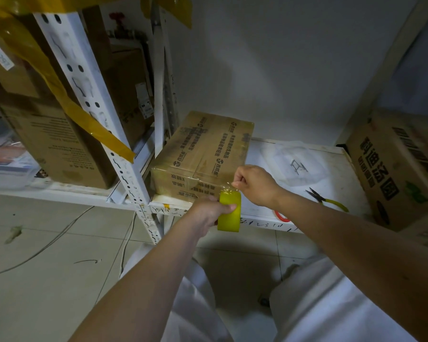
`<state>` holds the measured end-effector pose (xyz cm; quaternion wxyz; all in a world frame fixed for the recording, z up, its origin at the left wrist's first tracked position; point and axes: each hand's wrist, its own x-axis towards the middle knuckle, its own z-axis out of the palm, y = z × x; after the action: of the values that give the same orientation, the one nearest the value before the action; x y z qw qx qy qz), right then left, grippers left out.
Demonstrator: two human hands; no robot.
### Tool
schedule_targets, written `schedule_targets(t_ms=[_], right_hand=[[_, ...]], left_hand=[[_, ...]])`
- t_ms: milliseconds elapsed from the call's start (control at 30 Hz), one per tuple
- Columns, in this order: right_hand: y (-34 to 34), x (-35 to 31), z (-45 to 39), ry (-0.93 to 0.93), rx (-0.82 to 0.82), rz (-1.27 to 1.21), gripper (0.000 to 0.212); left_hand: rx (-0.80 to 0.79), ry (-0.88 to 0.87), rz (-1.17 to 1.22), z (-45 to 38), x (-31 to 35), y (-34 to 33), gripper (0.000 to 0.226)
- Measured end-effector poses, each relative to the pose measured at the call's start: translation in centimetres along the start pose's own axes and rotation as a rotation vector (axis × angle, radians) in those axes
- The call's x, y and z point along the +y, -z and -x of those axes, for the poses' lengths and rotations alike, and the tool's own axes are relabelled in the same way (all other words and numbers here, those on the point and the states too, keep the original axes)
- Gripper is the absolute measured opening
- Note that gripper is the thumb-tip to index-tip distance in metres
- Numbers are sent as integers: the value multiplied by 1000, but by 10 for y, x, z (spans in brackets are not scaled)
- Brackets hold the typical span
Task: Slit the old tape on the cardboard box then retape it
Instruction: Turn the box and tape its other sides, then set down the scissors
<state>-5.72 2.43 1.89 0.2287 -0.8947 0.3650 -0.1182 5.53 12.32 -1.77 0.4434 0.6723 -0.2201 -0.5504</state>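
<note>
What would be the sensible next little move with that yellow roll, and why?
Probably draw the tape end up and stick it onto the cardboard box. The left hand grips the yellow tape roll just in front of the box, and the right hand pinches the clear, crinkled free end just above the roll, so only a short length is peeled and nothing new looks stuck down yet.

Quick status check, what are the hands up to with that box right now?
Left hand grips yellow tape roll. Right hand pinches the free tape end. Cardboard box on shelf, not yet retaped. Nothing in the way.
</note>
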Motion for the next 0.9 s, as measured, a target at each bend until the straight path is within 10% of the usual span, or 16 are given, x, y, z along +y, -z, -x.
schedule_targets(t_ms=[900], right_hand=[[-5,19,-51,-352,-131,-86,11]], left_hand=[[107,21,-77,-33,27,2,47]])
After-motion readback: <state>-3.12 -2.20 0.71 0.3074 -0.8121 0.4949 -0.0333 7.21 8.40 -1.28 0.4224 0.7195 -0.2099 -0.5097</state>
